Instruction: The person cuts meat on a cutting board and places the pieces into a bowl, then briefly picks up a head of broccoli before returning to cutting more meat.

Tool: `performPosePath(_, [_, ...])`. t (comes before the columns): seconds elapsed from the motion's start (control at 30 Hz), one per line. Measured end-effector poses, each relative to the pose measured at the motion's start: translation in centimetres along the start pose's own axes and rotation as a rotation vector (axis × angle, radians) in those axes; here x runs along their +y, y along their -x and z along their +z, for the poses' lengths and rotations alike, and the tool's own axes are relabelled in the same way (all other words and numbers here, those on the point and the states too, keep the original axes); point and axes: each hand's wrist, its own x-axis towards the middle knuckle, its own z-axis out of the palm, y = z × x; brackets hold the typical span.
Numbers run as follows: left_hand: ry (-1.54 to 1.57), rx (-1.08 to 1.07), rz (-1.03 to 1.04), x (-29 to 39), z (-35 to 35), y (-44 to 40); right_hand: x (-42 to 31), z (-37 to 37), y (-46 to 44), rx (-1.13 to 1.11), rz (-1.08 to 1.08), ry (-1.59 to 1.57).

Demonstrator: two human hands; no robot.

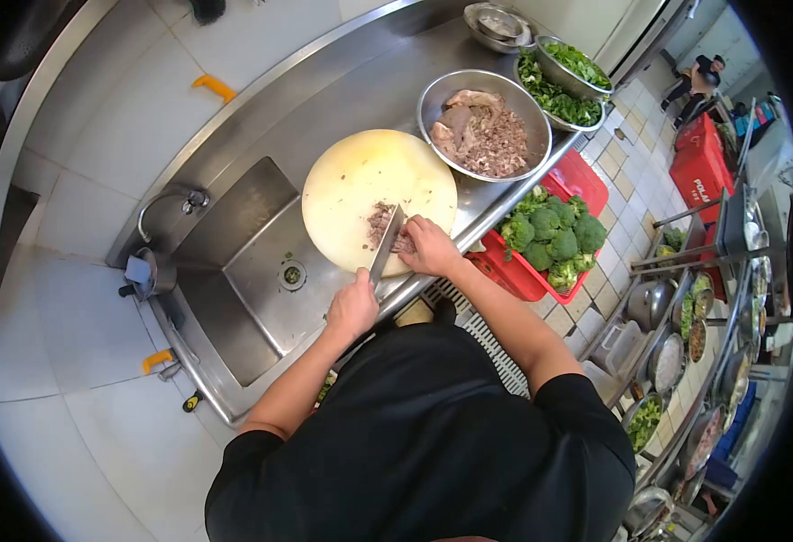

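My left hand (354,304) is closed around the handle of a kitchen knife (386,242), a broad-bladed one. Its blade stands across a round cutting board (347,185), beside a small pile of chopped meat (379,221). On the other side of the blade, the curled fingers of my right hand (428,247) press on a piece of meat (404,244), partly hidden under them. Beyond the board, a steel bowl (425,113) holds chopped meat (496,144) and larger uncut pieces (469,113).
The board lies partly over the steel sink (252,262), by a faucet (166,197). To the right, a red basket (591,176) holds broccoli (550,230). Bowls of leafy greens (573,63) stand at the counter's far end. Shelves with pans (654,303) line the right; a person (699,86) is far off.
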Motion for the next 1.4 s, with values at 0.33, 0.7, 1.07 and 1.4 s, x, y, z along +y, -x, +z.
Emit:
performPosePath(0.33, [-0.16,-0.055,-0.108,3.2,-1.0,1.5,1.9,0.5,-1.0,-0.058,-0.148,0.041])
performPosePath(0.7, [-0.176,-0.031,-0.062,5.9,-1.6,-1.3,2.1,-1.7,-0.2,0.035,-0.138,-0.046])
performPosePath(1.07, [-0.139,-0.036,-0.1,5.8,-0.7,-1.8,2.9,-1.6,0.1,-0.017,-0.137,-0.183])
performPosePath(1.4, [-0.109,-0.002,-0.053,5.4,0.6,-2.8,3.0,-2.2,0.3,-0.026,-0.145,-0.175])
